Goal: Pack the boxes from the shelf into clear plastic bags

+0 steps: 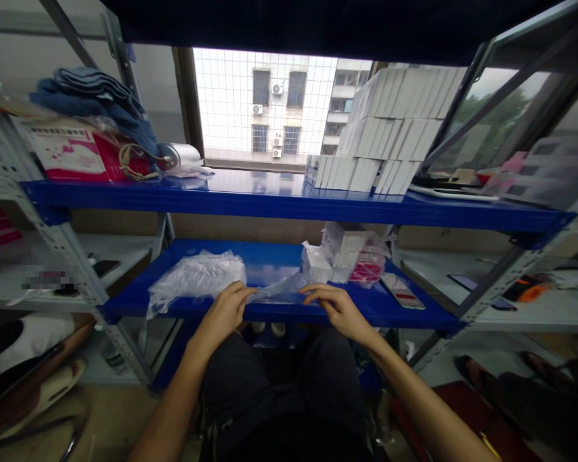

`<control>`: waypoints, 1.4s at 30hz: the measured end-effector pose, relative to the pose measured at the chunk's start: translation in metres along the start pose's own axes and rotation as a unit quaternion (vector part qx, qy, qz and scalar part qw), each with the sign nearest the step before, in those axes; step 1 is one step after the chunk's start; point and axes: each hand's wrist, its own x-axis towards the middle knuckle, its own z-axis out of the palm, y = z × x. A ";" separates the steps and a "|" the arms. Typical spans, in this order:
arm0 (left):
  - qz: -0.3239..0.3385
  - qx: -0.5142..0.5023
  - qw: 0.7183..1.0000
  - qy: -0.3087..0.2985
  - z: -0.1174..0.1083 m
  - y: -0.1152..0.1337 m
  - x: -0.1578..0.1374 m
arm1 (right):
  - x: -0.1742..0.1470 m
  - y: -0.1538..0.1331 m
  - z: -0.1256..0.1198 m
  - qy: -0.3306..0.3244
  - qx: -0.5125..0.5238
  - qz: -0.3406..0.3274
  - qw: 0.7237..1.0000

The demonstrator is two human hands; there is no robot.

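Note:
A thin clear plastic bag (280,290) stretches between my two hands, just above the front of the lower blue shelf (270,256). My left hand (232,307) pinches its left end, thumb and index finger together. At the other end, my right hand (336,307) has its fingertips closed on the edge of the bag, other fingers bent. Left of my left hand lies a heap of crumpled clear plastic bags (197,273). Behind my right hand, small white boxes (344,250) are stacked, with a pink plastic-wrapped pack (367,271) beside them.
A phone (402,290) lies on the lower shelf at right. On the upper blue shelf (250,192) stand rows of white boxes (390,135), a red-and-white carton (84,154) and folded blue cloth (94,93). Metal uprights (84,269) flank both sides. Other people sit left and right.

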 end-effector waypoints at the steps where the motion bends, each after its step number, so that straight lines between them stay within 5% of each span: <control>1: 0.016 0.014 1.000 0.001 0.002 0.005 0.003 | -0.009 0.003 0.000 -0.002 -0.031 -0.008 0.999; 8: 0.042 0.120 0.992 0.014 0.022 0.028 0.011 | -0.036 0.019 0.008 0.045 -0.185 0.027 0.981; 11: 0.064 0.088 0.993 -0.043 0.028 0.027 0.005 | -0.038 0.027 0.008 0.065 -0.197 0.022 0.978; 15: 0.075 0.063 0.992 -0.085 0.033 0.020 0.001 | -0.032 0.034 0.003 0.014 -0.272 0.020 0.962; 20: -0.042 0.098 0.992 -0.066 0.034 0.021 0.014 | -0.016 0.027 -0.010 -0.066 -0.322 0.048 0.943; 26: -0.181 0.129 0.972 -0.081 0.024 0.044 0.034 | -0.009 0.011 -0.030 -0.115 -0.214 -0.013 0.970; 35: -0.078 0.084 0.993 0.036 0.027 0.028 0.022 | -0.019 -0.009 -0.047 -0.044 -0.169 -0.035 0.984; 42: -0.110 0.101 0.989 -0.017 0.025 0.041 0.015 | -0.013 -0.021 -0.034 -0.015 -0.271 0.030 0.962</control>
